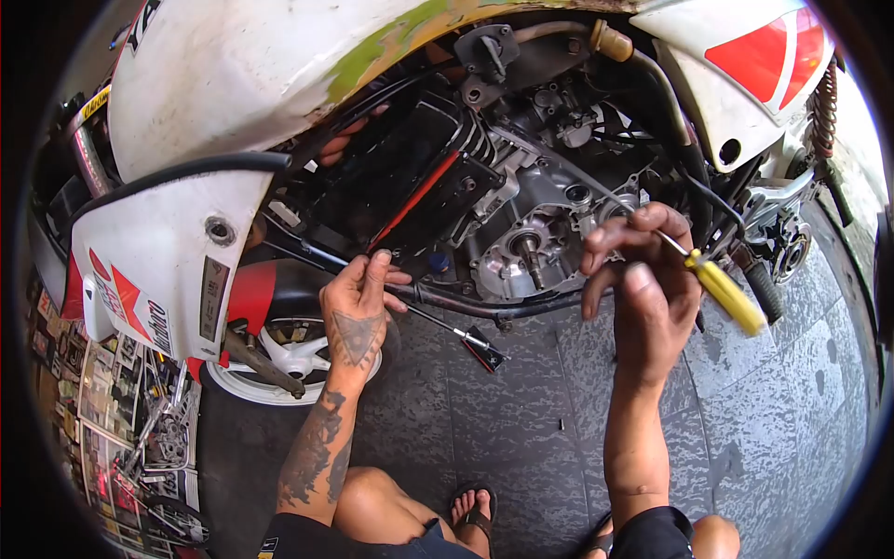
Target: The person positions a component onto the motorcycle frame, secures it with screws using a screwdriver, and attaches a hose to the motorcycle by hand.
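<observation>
One screwdriver (726,293) sat loosely in the right hand (652,326) beside the engine (498,228), which a slip might have scratched, while the left hand (357,298) pinched narrowly, anything it held unclear.

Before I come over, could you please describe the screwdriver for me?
Find the exposed engine below the motorcycle's white tank. The person's right hand is raised in front of it, the screwdriver at its fingers. Its bright yellow handle stands out from the engine's grey metal.

A small dark piece (561,424) lies on the grey tiled floor (507,410).
</observation>
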Action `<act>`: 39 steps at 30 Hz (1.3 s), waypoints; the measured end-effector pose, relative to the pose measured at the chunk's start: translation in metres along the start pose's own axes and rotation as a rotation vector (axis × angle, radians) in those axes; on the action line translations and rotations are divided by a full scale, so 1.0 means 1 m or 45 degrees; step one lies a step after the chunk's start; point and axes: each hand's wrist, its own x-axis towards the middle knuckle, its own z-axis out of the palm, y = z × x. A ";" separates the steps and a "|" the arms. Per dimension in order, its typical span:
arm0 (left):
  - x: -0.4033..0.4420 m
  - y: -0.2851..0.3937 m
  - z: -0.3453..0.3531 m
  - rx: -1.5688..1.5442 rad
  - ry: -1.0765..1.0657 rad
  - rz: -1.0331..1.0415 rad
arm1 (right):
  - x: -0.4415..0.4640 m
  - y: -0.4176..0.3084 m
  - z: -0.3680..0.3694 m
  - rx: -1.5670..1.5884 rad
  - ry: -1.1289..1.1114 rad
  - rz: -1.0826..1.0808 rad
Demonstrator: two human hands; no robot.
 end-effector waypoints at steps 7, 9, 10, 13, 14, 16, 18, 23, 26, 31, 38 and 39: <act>-0.002 0.005 0.001 -0.307 -0.135 -0.198 | 0.025 0.028 0.002 -0.602 0.116 -0.265; -0.006 0.017 0.000 -0.455 -0.190 -0.300 | 0.030 0.032 0.005 -0.553 0.163 -0.251; -0.009 0.021 0.001 -0.605 -0.249 -0.401 | 0.034 0.031 0.007 -0.481 0.205 -0.211; -0.010 0.022 0.007 -0.840 -0.232 -0.469 | 0.051 0.026 0.007 -0.364 0.274 0.002; -0.012 0.024 0.008 -0.862 -0.233 -0.469 | 0.055 0.025 0.006 -0.359 0.234 0.003; -0.012 0.023 0.009 -0.887 -0.223 -0.476 | 0.056 0.025 0.010 -0.372 0.224 -0.049; -0.012 0.022 0.010 -0.894 -0.212 -0.477 | 0.053 0.027 0.008 -0.351 0.174 -0.110; -0.013 0.021 0.011 -0.881 -0.192 -0.460 | 0.039 0.066 0.017 -0.649 0.221 -0.207; -0.015 0.023 0.012 -0.906 -0.198 -0.467 | 0.034 0.079 0.024 -1.037 0.075 -0.316; -0.015 0.027 0.021 -1.149 -0.161 -0.484 | 0.025 0.083 0.036 -0.839 0.124 -0.173; -0.016 0.029 0.025 -1.409 -0.068 -0.579 | 0.004 0.072 0.025 -0.802 0.123 -0.215; -0.017 0.028 0.024 -1.466 -0.079 -0.573 | 0.003 0.065 0.028 -0.652 0.192 -0.124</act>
